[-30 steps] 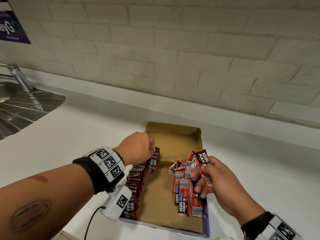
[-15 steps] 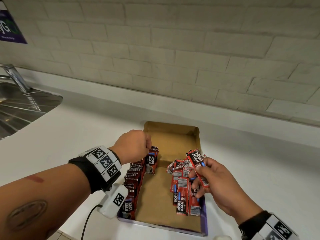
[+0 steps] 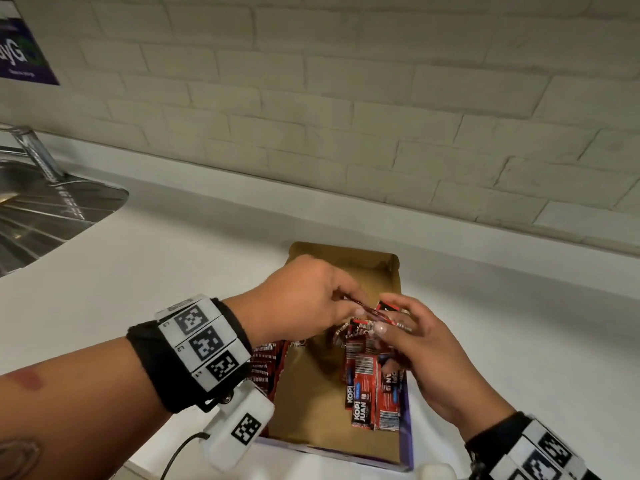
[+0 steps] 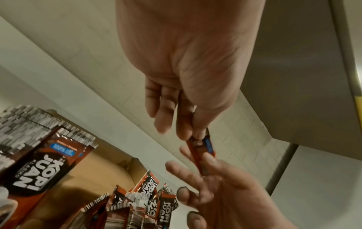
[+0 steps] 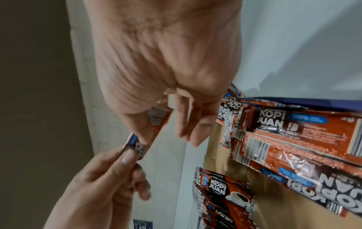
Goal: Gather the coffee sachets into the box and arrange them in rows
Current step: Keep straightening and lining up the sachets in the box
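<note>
An open cardboard box (image 3: 311, 403) lies on the white counter. Red Kopi Juan sachets stand in a row (image 3: 266, 365) along its left wall, and a loose pile (image 3: 367, 386) lies on its right side. Above the pile both hands hold one sachet (image 3: 372, 311). My left hand (image 3: 353, 306) pinches one end and my right hand (image 3: 384, 323) pinches the other. The left wrist view shows the left hand (image 4: 188, 131) pinching that sachet (image 4: 201, 148) above the right hand (image 4: 205, 167). In the right wrist view the right hand (image 5: 149, 133) grips the sachet (image 5: 156, 122) while the left hand (image 5: 127, 158) pinches its lower end.
A steel sink (image 3: 45, 216) with a faucet (image 3: 34, 150) is set into the counter (image 3: 173, 271) at the far left. A pale brick wall (image 3: 346, 116) runs behind the box, with a purple poster (image 3: 20, 57) at the upper left.
My left hand has left the row on the left and moved right to pinch the sachet that the right hand was holding up. The right hand shifted slightly toward the box's middle.
</note>
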